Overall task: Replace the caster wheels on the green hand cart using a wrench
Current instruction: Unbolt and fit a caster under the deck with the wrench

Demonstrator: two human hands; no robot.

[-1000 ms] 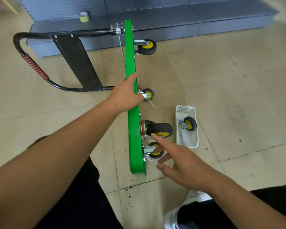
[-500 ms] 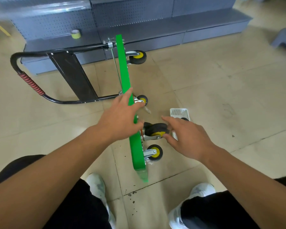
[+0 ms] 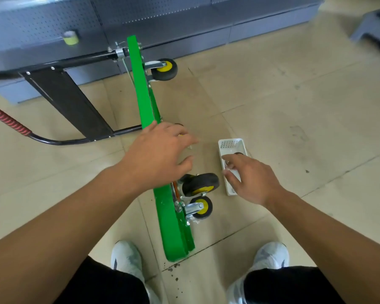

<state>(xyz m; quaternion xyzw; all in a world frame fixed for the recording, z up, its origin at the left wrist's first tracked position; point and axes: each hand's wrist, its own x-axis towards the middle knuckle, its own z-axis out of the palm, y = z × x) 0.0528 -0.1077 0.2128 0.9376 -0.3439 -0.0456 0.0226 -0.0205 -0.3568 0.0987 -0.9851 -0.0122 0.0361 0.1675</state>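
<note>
Nearest, two pale shoes (image 3: 126, 257) stand on the tiled floor (image 3: 294, 106), one on either side of the near end of the green hand cart (image 3: 170, 227). The cart lies tipped on its side, its deck on edge and running away from the person.

On the cart's right face, close to that near end, are a small yellow-hubbed caster (image 3: 201, 207) and, just beyond it, a larger black wheel (image 3: 200, 184).

Farther along, the left hand (image 3: 158, 152) rests on the cart's upper edge, with its thumb along the green rim and its fingers loosely spread out past the right side, gripping nothing.

To the cart's right, apart from it, a white basket (image 3: 230, 143) sits on the floor. The right hand (image 3: 248, 178) reaches into it with its fingertips down among blurred contents. I cannot tell whether it holds anything.

Left of the cart, its black handle (image 3: 57, 141) with a red grip lies out on the floor, and a black panel (image 3: 70, 102) spans it.

At the cart's far end another yellow-hubbed wheel (image 3: 164, 69) juts right. Beyond that end stands grey perforated shelving (image 3: 184, 18), with a roll of yellow tape (image 3: 70, 37) on its low ledge.
</note>
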